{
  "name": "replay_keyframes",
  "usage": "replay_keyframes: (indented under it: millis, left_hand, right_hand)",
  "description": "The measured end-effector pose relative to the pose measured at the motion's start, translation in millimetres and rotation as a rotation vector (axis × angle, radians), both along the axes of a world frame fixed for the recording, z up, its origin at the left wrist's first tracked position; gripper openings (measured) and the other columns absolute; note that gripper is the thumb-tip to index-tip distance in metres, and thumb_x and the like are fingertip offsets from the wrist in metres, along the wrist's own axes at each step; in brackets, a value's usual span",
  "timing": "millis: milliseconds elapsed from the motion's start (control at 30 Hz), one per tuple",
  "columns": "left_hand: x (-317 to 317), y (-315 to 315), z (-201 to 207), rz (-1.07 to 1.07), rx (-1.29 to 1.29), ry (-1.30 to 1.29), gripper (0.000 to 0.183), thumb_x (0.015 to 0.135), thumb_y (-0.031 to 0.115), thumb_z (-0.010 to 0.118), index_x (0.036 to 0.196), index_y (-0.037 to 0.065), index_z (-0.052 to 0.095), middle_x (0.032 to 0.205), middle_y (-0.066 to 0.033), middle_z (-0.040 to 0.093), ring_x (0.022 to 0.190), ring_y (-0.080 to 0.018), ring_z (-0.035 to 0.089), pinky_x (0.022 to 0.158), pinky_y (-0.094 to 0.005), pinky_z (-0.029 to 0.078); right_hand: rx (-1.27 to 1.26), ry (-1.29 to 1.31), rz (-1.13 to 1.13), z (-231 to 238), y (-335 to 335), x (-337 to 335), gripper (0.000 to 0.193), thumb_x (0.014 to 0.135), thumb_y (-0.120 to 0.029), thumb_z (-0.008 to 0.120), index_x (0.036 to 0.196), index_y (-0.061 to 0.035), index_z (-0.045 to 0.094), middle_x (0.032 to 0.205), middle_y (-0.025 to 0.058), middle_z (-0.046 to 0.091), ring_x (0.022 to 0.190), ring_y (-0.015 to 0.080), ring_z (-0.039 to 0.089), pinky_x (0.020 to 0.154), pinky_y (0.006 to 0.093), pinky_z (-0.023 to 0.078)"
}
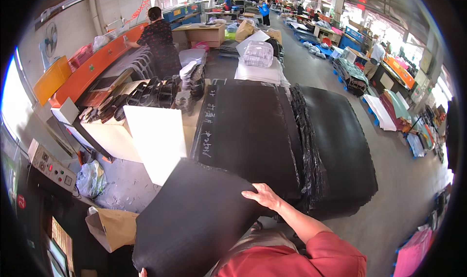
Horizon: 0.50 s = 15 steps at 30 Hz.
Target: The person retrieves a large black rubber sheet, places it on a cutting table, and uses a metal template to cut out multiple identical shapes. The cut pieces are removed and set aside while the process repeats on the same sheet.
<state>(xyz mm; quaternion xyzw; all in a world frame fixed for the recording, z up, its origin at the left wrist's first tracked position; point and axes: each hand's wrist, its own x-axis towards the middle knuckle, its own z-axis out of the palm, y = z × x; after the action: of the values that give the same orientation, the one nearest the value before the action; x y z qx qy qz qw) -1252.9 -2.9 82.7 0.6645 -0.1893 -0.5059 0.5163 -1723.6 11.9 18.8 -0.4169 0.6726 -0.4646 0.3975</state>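
Note:
A large black sheet (pixel 194 214), smooth and slightly bowed, is held in front of my body. My right hand (pixel 265 196) grips its right edge, thumb on top and the fingers partly out of sight. At the sheet's lower left corner just a bit of my left hand (pixel 143 272) shows, pinching the edge; the rest is hidden by the sheet and the picture's rim. Beyond the sheet lies a broad stack of black sheets (pixel 243 126) with white handwriting along its left side. A second stack of black sheets (pixel 335 146), rough-edged, lies to its right.
On the left are a white board (pixel 158 141), a control box (pixel 53 167), an open brown paper bag (pixel 114 226) and a plastic bag (pixel 91 179). A person (pixel 158 39) works at an orange machine (pixel 92 60). Floor (pixel 389 165) runs along the right, beside loaded pallets.

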Motion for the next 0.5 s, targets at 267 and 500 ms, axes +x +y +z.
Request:
replay_keyframes:
  millis: [267, 500]
  left_hand:
    - [94.9, 34.3, -10.7, 0.043, 0.073, 0.126, 0.052, 0.096, 0.042, 0.072, 0.138, 0.010, 0.074, 0.150, -0.0203, 0.062, 0.138, -0.0368, 0.056, 0.117, -0.0483, 0.046]
    - [117.3, 38.5, -30.9, 0.020, 0.072, 0.175, 0.051, 0.096, 0.040, 0.072, 0.140, 0.016, 0.071, 0.152, -0.0198, 0.059, 0.136, -0.0367, 0.057, 0.116, -0.0479, 0.048]
  right_hand:
    - [-0.015, 0.068, 0.086, -24.7, -32.6, 93.7, 0.048, 0.101, -0.041, 0.078, 0.117, 0.0047, 0.075, 0.104, 0.0125, 0.080, 0.096, 0.0167, 0.069, 0.093, 0.0347, 0.054]
    - [0.094, 0.286, 0.193, -61.0, -72.1, 121.5, 0.048, 0.099, -0.042, 0.077, 0.109, 0.0046, 0.075, 0.094, 0.0245, 0.076, 0.089, 0.0387, 0.073, 0.085, 0.0440, 0.055]
